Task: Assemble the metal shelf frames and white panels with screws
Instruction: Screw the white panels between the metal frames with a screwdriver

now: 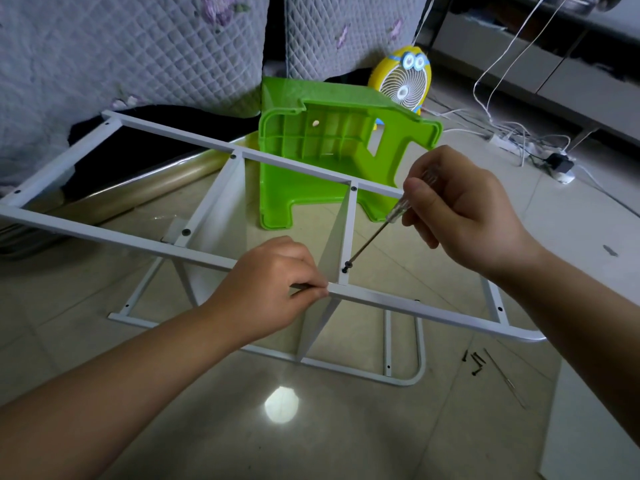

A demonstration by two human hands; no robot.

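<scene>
2 hands work on 1 upper frame [138,237] of white metal, raised above 1 lower frame [346,367] that lies on the floor; 2 white panels stand between them, the near panel [332,244] and the far panel [214,199]. The left hand [273,289] pinches the upper frame's near rail just beside the near panel. The right hand [460,209] grips 1 screwdriver [381,230] with a clear handle, its tip set in 1 black screw [345,269]. About 4 loose screws [476,362] lie on the glossy beige tiled floor [242,427]. Behind are 1 green stool [311,150] on its side, 1 yellow fan [403,77], 2 quilted covers [121,46] and white cables [502,129]
</scene>
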